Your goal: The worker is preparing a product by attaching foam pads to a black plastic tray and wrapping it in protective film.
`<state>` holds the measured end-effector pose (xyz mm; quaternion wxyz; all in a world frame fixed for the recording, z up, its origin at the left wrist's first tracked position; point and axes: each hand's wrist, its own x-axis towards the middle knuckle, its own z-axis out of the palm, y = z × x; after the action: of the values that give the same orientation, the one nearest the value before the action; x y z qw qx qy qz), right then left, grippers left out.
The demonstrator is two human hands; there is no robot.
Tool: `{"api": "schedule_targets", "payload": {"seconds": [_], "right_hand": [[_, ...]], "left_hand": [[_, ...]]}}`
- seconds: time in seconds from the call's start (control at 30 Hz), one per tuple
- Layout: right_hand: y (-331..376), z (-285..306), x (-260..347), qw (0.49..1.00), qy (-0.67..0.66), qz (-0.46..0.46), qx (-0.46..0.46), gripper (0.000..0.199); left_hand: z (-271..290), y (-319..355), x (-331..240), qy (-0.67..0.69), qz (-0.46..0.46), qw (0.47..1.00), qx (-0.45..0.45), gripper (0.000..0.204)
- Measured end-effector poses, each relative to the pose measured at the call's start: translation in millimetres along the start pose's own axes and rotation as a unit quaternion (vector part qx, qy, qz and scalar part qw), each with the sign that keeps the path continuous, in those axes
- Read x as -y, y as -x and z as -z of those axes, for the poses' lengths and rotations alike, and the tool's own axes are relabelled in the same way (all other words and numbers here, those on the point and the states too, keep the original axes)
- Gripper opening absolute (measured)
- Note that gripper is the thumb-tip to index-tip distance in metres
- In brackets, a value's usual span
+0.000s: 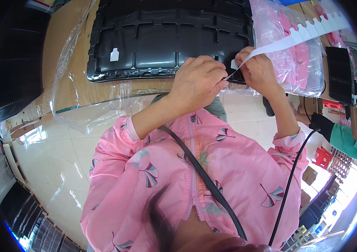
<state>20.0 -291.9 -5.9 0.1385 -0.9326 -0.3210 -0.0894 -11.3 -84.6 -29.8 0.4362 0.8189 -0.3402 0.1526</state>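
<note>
A black moulded plastic tray (166,46) lies in front of me, with a small white sticker (114,54) on its left part. Over its near right corner, both my hands are close together. My left hand (198,82) is closed, its thumb and fingertips pinching the thin lower end of a white sticker strip (288,42). The strip runs up across my right hand to the upper right, its outer edge notched. My right hand (259,70) is also closed, its fingertips at a white sticker (234,64) by the tray's corner. Whether that sticker touches the tray is unclear.
Brown cardboard (67,46) lies under the tray, with clear plastic film (67,63) hanging over its front edge. Pink items in clear plastic bags (292,63) lie at the right. A black stack (12,59) stands at the left. A person in green (349,140) is further right.
</note>
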Motion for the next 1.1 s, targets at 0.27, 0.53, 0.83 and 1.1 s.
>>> {"api": "schedule_targets", "payload": {"seconds": [0.27,0.53,0.83,1.1], "right_hand": [[-8,4,0,0.997,-0.058,-0.039,0.028,0.008],[-4,3,1,1.0,-0.008,0.002,0.029,0.009],[3,-1,3,0.998,0.004,0.056,-0.009,0.013],[-3,2,4,0.999,-0.005,0.041,0.007,0.012]], "left_hand": [[1,1,2,-0.001,0.003,1.0,0.006,0.016],[-1,3,4,-0.002,-0.005,1.0,-0.004,0.014],[-1,4,5,0.0,-0.004,1.0,-0.007,0.013],[-1,4,4,0.002,-0.009,1.0,-0.009,0.013]]}}
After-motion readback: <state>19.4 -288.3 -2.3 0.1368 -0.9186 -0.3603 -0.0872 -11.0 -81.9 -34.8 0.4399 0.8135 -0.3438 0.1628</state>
